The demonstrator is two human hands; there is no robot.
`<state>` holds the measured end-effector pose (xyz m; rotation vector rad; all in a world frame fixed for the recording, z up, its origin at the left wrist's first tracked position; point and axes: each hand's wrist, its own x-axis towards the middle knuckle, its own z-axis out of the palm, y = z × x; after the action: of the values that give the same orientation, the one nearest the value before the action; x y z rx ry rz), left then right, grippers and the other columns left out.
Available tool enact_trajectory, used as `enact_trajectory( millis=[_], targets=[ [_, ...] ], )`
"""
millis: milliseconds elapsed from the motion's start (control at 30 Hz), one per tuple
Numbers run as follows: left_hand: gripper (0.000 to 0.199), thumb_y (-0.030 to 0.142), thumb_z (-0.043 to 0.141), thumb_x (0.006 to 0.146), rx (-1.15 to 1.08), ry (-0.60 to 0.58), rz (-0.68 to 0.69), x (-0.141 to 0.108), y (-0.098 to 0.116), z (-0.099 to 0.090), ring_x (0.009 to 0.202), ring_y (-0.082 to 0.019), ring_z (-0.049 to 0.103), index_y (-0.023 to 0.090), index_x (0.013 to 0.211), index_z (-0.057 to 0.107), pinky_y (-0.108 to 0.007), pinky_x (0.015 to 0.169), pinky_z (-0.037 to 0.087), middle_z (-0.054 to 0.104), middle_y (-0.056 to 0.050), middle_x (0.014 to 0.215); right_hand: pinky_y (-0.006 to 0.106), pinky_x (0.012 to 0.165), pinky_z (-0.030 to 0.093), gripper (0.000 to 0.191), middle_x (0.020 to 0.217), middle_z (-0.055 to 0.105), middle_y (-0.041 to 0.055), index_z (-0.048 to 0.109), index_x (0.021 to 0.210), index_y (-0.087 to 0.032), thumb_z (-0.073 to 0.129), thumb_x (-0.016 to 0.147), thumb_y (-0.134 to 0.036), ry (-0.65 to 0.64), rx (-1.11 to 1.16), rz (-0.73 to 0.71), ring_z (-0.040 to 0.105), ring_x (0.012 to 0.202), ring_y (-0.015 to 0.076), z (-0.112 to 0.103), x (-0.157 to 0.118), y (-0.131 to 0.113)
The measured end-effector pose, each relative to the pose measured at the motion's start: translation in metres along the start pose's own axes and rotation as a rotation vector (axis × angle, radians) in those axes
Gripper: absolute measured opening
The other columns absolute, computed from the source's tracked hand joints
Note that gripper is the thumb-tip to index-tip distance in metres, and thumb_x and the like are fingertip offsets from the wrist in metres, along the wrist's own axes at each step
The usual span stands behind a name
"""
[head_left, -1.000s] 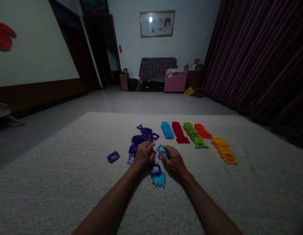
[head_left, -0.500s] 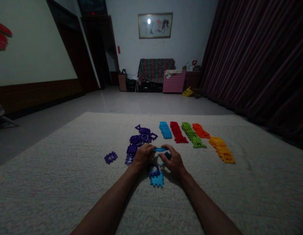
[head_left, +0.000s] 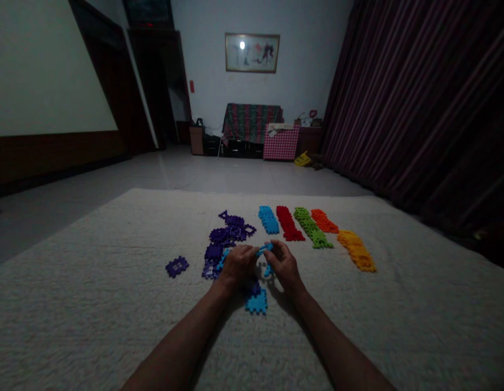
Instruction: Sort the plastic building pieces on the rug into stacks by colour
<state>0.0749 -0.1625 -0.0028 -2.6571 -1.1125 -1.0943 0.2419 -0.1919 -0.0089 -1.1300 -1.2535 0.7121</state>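
Observation:
My left hand (head_left: 238, 265) and my right hand (head_left: 285, 266) are closed on a light-blue toothed interlocking tile (head_left: 263, 250), which is tilted and seen nearly edge-on between them. More blue plastic (head_left: 268, 270) shows under my right fingers, and a blue piece (head_left: 222, 259) juts out left of my left hand. Whether these parts are joined is hidden. Below the hands, a flat blue tile (head_left: 257, 303) lies on the mat, with a dark purple piece (head_left: 254, 288) partly covered by my left hand at its far edge.
Purple tiles (head_left: 219, 234) lie heaped beyond my left hand; a single purple tile (head_left: 177, 266) sits farther left. Rows of blue (head_left: 269, 220), red (head_left: 289, 224), green (head_left: 313, 228), orange (head_left: 324, 221) and yellow (head_left: 357, 251) tiles spread across the pale mat (head_left: 93, 304).
The blue tile between my hands has tipped from level to slanted, its right end higher. Blue plastic now shows left of my left hand. The whole view has shifted slightly.

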Motion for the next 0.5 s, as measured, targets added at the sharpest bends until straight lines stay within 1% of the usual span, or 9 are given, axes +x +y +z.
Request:
enact_trajectory(
  millis=[67,133,233,367,500],
  targets=[
    [0.021,0.018,0.054,0.09,-0.002,0.025,0.013,0.0,0.0,0.001,0.09,-0.02,0.064,0.019,0.106,0.068,-0.035,0.084,0.054,0.069,-0.008,0.097,0.039,0.082,0.055,0.052,0.101,0.07,0.0107,0.058,0.111,-0.018,0.067,0.075,-0.055,0.057,-0.075,-0.022,0.067,0.091,0.0228,-0.002,0.006,0.003],
    [0.027,0.014,0.053,0.088,-0.005,0.064,0.0,0.0,-0.002,0.002,0.095,-0.021,0.064,0.019,0.111,0.066,-0.037,0.088,0.053,0.069,-0.01,0.103,0.04,0.081,0.054,0.052,0.096,0.069,0.0098,0.059,0.111,-0.017,0.067,0.074,-0.053,0.138,-0.215,-0.065,0.066,0.089,0.0232,-0.005,0.016,0.006],
    [0.035,0.009,0.049,0.085,-0.003,0.098,-0.055,0.0,-0.006,0.002,0.096,-0.02,0.063,0.019,0.115,0.064,-0.037,0.088,0.053,0.069,-0.01,0.106,0.042,0.083,0.052,0.049,0.1,0.067,0.0117,0.061,0.11,-0.016,0.066,0.073,-0.048,0.21,-0.452,-0.141,0.064,0.09,0.0248,-0.009,0.038,0.013],
    [0.04,0.004,0.048,0.08,-0.011,0.106,-0.062,-0.001,-0.014,0.002,0.095,-0.021,0.064,0.019,0.113,0.065,-0.036,0.086,0.054,0.07,-0.009,0.104,0.041,0.086,0.05,0.042,0.101,0.064,0.0129,0.063,0.109,-0.015,0.063,0.074,-0.038,0.22,-0.728,-0.221,0.061,0.094,0.0266,-0.007,0.07,0.018],
    [0.04,0.005,0.049,0.078,-0.018,0.153,-0.081,-0.001,-0.019,0.003,0.095,-0.022,0.064,0.018,0.112,0.065,-0.037,0.085,0.055,0.07,-0.01,0.104,0.042,0.091,0.048,0.041,0.102,0.062,0.0138,0.062,0.113,-0.014,0.062,0.074,-0.029,0.152,-0.912,-0.242,0.058,0.1,0.0289,-0.004,0.092,0.022]
  ],
)
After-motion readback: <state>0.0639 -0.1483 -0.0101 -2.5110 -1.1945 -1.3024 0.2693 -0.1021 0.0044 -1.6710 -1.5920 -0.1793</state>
